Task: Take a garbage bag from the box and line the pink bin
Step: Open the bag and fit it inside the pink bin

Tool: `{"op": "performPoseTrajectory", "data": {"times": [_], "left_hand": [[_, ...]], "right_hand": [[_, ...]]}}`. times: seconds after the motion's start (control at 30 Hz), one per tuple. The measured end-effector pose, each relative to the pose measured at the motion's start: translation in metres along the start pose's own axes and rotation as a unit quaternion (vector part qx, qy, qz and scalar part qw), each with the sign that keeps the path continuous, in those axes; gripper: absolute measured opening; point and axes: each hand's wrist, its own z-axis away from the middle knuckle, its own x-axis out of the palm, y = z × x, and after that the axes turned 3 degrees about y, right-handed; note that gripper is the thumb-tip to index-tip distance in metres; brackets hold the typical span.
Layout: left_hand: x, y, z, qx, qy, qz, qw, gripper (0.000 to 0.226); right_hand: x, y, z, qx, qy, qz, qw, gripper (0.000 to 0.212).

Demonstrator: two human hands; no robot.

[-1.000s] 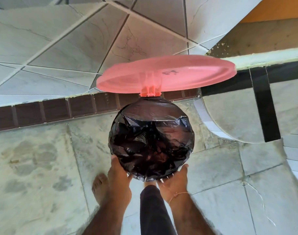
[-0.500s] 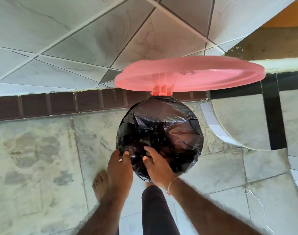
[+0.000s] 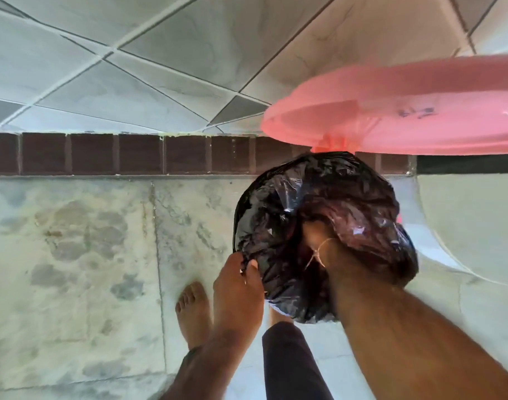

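The pink bin stands at right of the head view, its round lid (image 3: 405,116) raised open; only a pink sliver of the body (image 3: 399,217) shows. A black garbage bag (image 3: 275,215) covers the bin's mouth and rim, crumpled and glossy. My left hand (image 3: 238,287) pinches the bag's edge at the near left rim. My right hand (image 3: 316,235) is pushed down inside the bag. Only the wrist with a thread bracelet shows; the fingers are hidden by plastic. No box is in view.
My bare foot (image 3: 193,313) and a dark trouser leg (image 3: 290,362) stand just before the bin on the stained tile floor. A brown tile skirting (image 3: 131,154) runs along the wall behind. A curved pale tiled structure (image 3: 463,226) sits right of the bin.
My right hand went from the bag's near edge down into the bag. My left hand stays gripping the near rim. The view has shifted, placing the bin further right.
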Motion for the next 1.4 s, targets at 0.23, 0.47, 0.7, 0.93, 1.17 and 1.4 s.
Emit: {"op": "performPoseTrajectory", "data": {"times": [0.23, 0.47, 0.7, 0.93, 1.17, 1.4], "left_hand": [[0.000, 0.001, 0.000, -0.027, -0.016, 0.043, 0.999, 0.020], [0.009, -0.017, -0.004, -0.020, 0.064, 0.067, 0.995, 0.037], [0.005, 0.016, -0.015, 0.199, 0.122, 0.035, 0.972, 0.036], [0.020, 0.047, -0.055, 0.297, 0.053, -0.029, 0.953, 0.047], [0.012, 0.074, -0.083, 0.267, -0.023, 0.002, 0.963, 0.033], [0.014, 0.080, -0.102, 0.150, -0.109, 0.075, 0.980, 0.043]], "right_hand": [[0.023, 0.048, -0.005, -0.013, 0.020, 0.051, 0.998, 0.031], [-0.005, 0.077, 0.102, -0.078, 0.382, -0.129, 0.912, 0.025], [-0.048, 0.089, 0.079, -0.072, 0.510, -0.114, 0.849, 0.041], [-0.077, 0.071, 0.039, -0.049, 0.380, -0.162, 0.909, 0.033], [-0.113, 0.077, 0.017, 0.011, 0.189, -0.297, 0.936, 0.069], [-0.115, 0.100, 0.008, 0.094, 0.068, -0.418, 0.901, 0.053]]}}
